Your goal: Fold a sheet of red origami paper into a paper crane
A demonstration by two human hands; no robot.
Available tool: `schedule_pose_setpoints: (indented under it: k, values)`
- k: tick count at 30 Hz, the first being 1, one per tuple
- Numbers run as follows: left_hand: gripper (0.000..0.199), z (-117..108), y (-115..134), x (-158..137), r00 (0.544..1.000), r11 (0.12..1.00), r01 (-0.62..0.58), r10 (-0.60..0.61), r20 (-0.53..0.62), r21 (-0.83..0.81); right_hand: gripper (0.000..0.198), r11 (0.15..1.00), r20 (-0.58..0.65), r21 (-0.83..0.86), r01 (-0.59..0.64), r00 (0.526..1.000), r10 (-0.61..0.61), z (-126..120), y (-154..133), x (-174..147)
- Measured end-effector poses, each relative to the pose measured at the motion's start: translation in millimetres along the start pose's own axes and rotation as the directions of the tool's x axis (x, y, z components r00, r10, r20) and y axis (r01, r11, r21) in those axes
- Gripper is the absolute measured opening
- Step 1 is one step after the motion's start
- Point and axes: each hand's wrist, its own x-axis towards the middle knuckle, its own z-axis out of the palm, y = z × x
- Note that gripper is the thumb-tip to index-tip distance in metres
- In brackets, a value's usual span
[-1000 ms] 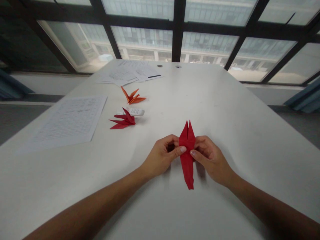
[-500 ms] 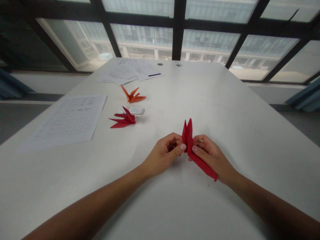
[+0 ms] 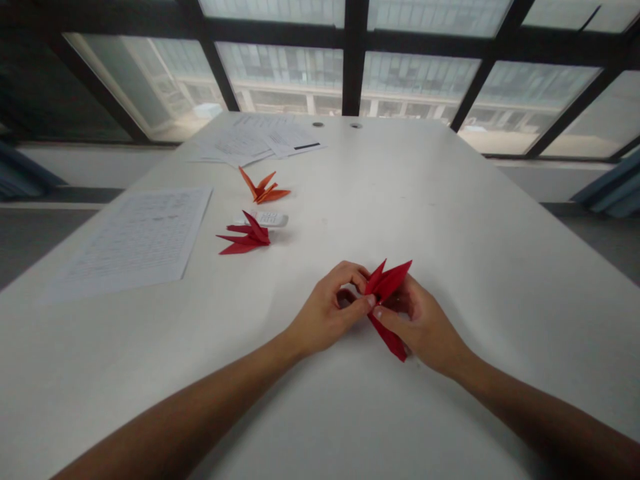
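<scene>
A folded red origami piece [image 3: 395,280] is held between both hands just above the white table. Its pointed flaps stick up and away, and a long folded section slants down toward me. My left hand [image 3: 336,307] pinches its left side between thumb and fingers. On the right side, my right hand [image 3: 417,320] grips it with the thumb near the middle fold, close to the left thumb. The fingers behind the paper are partly hidden. Further left lie a red origami crane [image 3: 247,237] and, beyond it, an orange origami crane [image 3: 264,187].
A small white labelled object [image 3: 273,219] lies partly behind the red crane. One printed sheet [image 3: 135,240] is at the left, and several papers [image 3: 255,140] overlap at the far end of the white table [image 3: 400,180]. Windows [image 3: 280,77] stand beyond.
The held red origami has been turned: its upper flaps now lean right and spread apart. My right thumb has moved left and down, closer to the left thumb.
</scene>
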Motion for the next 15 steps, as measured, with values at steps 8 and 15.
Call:
schedule_pose_setpoints:
  k: [8, 15]
  values:
    - [0.024, 1.4, -3.1, 2.1, 0.995, 0.975, 0.099, -0.093, 0.041, -0.198, 0.034, 0.998, 0.049, 0.037, 0.056, 0.997, -0.058, -0.8, -3.2, -3.7]
    - [0.031, -1.9, -4.7, 3.8, 0.99, 0.952, 0.138, -0.132, 0.04, -0.274, 0.025, 0.988, 0.046, 0.154, 0.012, 0.999, -0.019, -0.5, -4.5, -0.8]
